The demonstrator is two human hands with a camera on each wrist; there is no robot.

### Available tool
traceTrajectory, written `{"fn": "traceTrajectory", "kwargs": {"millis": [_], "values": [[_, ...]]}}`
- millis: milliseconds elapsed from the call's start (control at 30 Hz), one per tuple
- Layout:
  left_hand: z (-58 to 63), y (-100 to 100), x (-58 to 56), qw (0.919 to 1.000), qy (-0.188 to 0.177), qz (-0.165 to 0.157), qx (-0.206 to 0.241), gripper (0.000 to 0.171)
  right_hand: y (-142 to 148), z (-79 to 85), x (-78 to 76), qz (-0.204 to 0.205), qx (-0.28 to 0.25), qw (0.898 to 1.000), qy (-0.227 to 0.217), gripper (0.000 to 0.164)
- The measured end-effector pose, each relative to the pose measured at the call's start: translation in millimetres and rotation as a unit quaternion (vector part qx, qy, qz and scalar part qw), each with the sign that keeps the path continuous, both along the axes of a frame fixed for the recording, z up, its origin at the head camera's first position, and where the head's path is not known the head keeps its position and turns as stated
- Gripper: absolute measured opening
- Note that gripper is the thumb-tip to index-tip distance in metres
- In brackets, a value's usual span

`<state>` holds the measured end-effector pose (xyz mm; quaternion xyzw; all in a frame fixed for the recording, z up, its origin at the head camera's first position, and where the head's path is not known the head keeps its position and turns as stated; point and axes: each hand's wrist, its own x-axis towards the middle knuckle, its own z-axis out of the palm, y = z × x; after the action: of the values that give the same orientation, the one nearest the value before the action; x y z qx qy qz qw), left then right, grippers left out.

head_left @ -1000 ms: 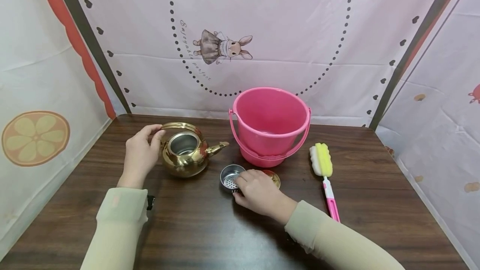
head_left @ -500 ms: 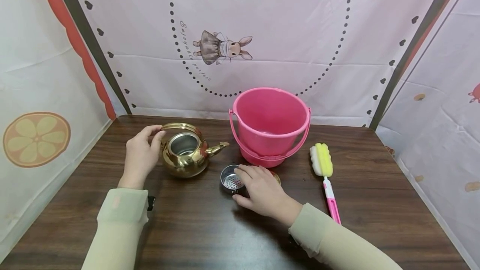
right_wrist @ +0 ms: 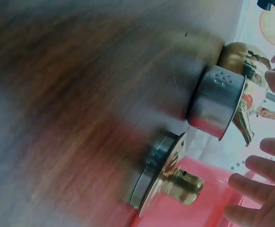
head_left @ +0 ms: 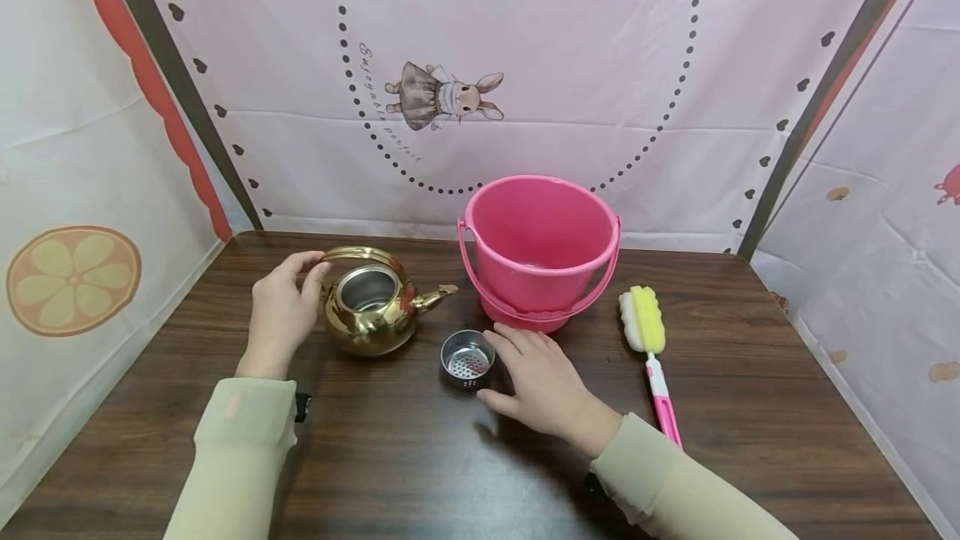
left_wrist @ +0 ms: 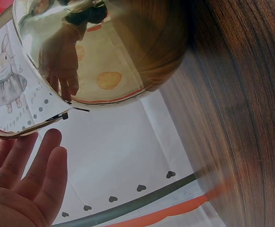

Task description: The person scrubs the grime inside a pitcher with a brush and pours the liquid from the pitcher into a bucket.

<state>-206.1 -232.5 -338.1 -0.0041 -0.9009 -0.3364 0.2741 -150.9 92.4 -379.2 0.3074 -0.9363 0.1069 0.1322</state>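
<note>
My left hand grips the left part of the handle of a gold metal teapot, between thumb and fingers. The teapot stands lidless on the table, its spout pointing right. My right hand is spread palm down just right of a round steel tea strainer with a perforated base. Its fingers are apart and hold nothing. Under that hand, the gold teapot lid with its knob up shows in the right wrist view, beside the strainer; in the head view the hand hides it.
A pink bucket with its handle down stands behind the strainer and right hand. To the right lies a sponge bottle brush with a pink and white handle. Printed cloth hangs around the dark wooden table.
My right hand has drawn back to the right, off the strainer, with fingers spreading. It now covers the lid in the head view. The left hand and teapot stay put.
</note>
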Motion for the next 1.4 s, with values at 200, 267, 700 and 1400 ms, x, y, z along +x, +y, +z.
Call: {"fn": "traceTrajectory", "kwargs": {"millis": [200,267,700,1400], "values": [[1.0,0.0,0.7,1.0,-0.002,0.0,0.001,0.033,5.9,0.6,0.0,-0.012,-0.003,1.0,-0.006,0.074],[1.2,0.1,0.7,1.0,-0.003,-0.001,0.001,0.033,7.4,0.8,0.3,-0.015,-0.003,1.0,-0.009,0.074],[0.6,0.0,-0.4,1.0,0.0,-0.004,0.002,0.033,15.2,3.4,3.8,-0.041,-0.01,0.999,-0.02,0.076],[0.4,0.2,0.9,1.0,0.004,-0.004,0.0,0.032,24.4,3.1,8.4,-0.058,-0.016,0.998,-0.033,0.076]]}}
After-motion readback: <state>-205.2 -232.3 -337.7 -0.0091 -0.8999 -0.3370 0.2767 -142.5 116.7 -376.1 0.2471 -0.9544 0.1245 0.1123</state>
